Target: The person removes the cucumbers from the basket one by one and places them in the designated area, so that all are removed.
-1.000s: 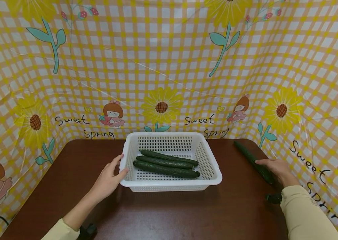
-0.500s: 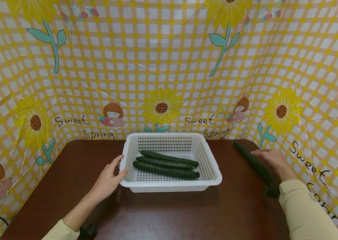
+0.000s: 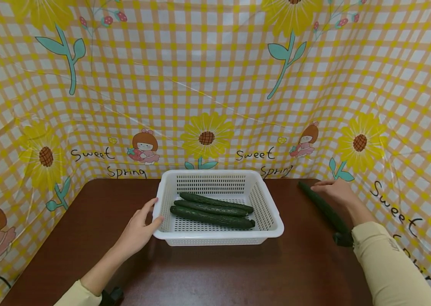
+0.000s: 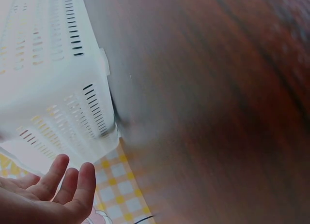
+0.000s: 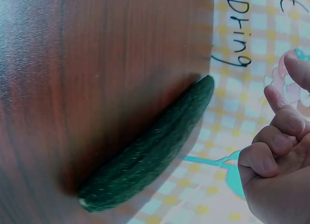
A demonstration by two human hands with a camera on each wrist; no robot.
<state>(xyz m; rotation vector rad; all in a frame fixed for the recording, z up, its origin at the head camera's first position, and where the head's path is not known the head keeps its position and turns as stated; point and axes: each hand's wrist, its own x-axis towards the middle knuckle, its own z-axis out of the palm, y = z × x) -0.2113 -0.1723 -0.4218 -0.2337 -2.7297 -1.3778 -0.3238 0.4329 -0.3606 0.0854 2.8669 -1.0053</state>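
In the head view my left hand touches the left rim of a white perforated plastic basket, thumb and fingertips at its edge. The left wrist view shows its relaxed fingers beside the basket wall. Three dark green cucumbers lie side by side inside the basket. Another cucumber lies slanted on the table at the right. Near its far end is my right hand, holding nothing. In the right wrist view this hand's fingers are loosely curled, apart from the cucumber.
The basket stands on a dark brown wooden table. A yellow checked cloth with flowers hangs around the back and sides. The lone cucumber lies near the table's right edge. Dark wrist devices sit at both wrists.
My right hand has let go of the lone cucumber and moved away from me along it, toward its far end. The left hand, basket and its cucumbers have stayed put.
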